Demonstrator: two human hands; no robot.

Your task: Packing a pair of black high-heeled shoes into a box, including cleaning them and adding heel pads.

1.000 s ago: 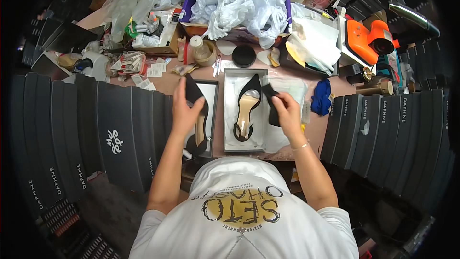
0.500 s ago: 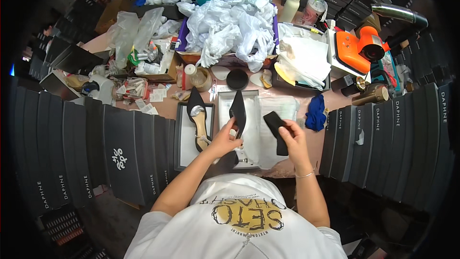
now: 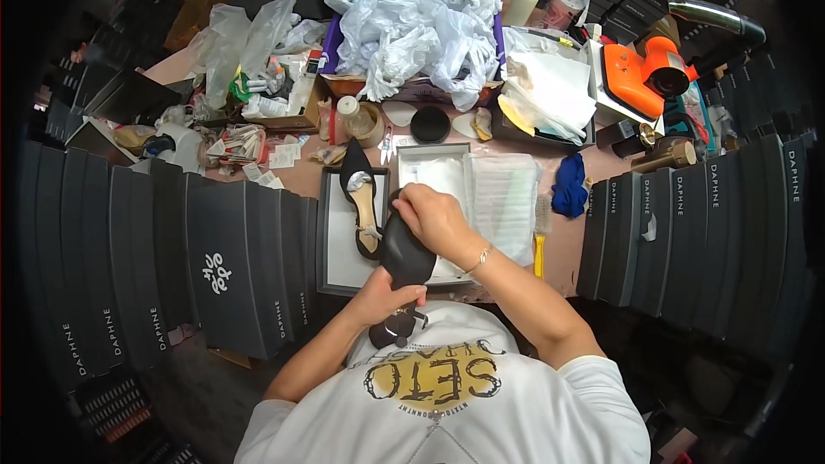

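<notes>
My left hand [image 3: 387, 296] grips a black pointed-toe slingback shoe [image 3: 407, 256] near its rear, close to my shirt. The shoe is tilted, its smooth dark side facing up, and its buckled strap and heel end hang below that hand. My right hand [image 3: 436, 222] is closed at the toe end, pressed against the shoe. The black cloth pad it held earlier is mostly hidden under its fingers. To the left, a matching black shoe [image 3: 357, 174] with crumpled stuffing in its toe lies in an open grey shoebox [image 3: 337, 275].
A white-lined box [image 3: 434, 157] and a white wrapping sheet [image 3: 505, 198] lie beyond my hands. Shoebox stacks [image 3: 249, 266] wall both sides. A purple bin [image 3: 330, 56] of crumpled white plastic stands behind; a blue cloth [image 3: 570, 186] and an orange device [image 3: 632, 82] are at right.
My right hand has moved left across the sheet onto the shoe with the black pad. My left hand has drawn the shoe down toward my body and tilted it over.
</notes>
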